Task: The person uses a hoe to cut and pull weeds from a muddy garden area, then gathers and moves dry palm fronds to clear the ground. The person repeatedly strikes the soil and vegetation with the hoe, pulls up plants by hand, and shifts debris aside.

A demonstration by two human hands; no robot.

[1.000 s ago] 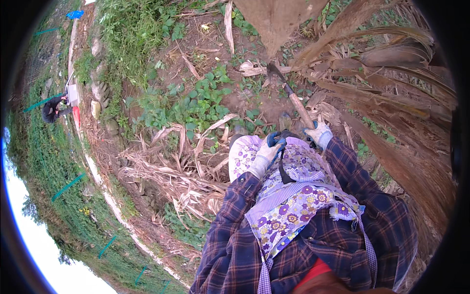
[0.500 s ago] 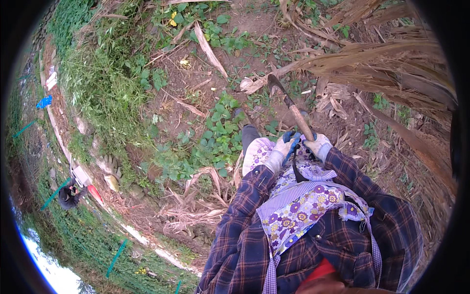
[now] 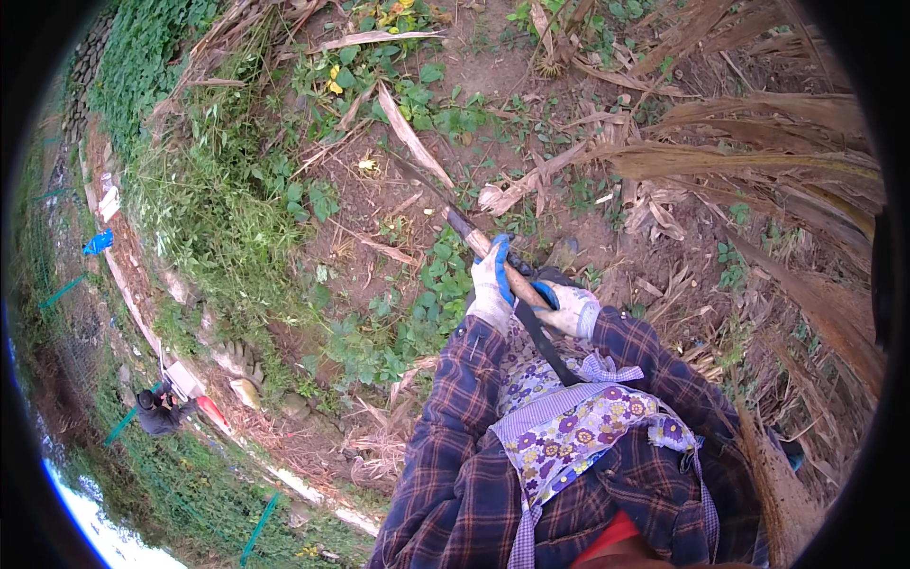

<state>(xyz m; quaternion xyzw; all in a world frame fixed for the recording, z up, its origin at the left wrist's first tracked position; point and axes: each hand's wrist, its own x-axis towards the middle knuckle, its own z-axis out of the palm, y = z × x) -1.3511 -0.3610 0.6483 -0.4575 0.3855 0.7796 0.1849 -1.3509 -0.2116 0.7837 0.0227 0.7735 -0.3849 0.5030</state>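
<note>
A sickle (image 3: 465,229) with a wooden handle and a dark blade slants up and to the left in front of my body. My left hand (image 3: 493,287), in a white and blue glove, is closed round the handle's middle. Gloved the same way, my right hand (image 3: 571,309) grips near the handle's lower end. A black strap (image 3: 546,349) hangs down from between my hands over my flowered apron (image 3: 578,417). The blade's thin outer part is seen nearly edge-on against the soil.
Dry corn-like stalks and leaves (image 3: 758,161) lean in from the right. Green weeds (image 3: 218,180) grow at the left, and low leafy plants (image 3: 441,284) lie beside my left hand. Farther left, a person in dark clothes (image 3: 163,412) is by a path, near a blue item (image 3: 98,243).
The sickle has swung left and turned, its blade now pointing up and left. My left hand has moved up along the handle, and my right hand has shifted slightly left and down.
</note>
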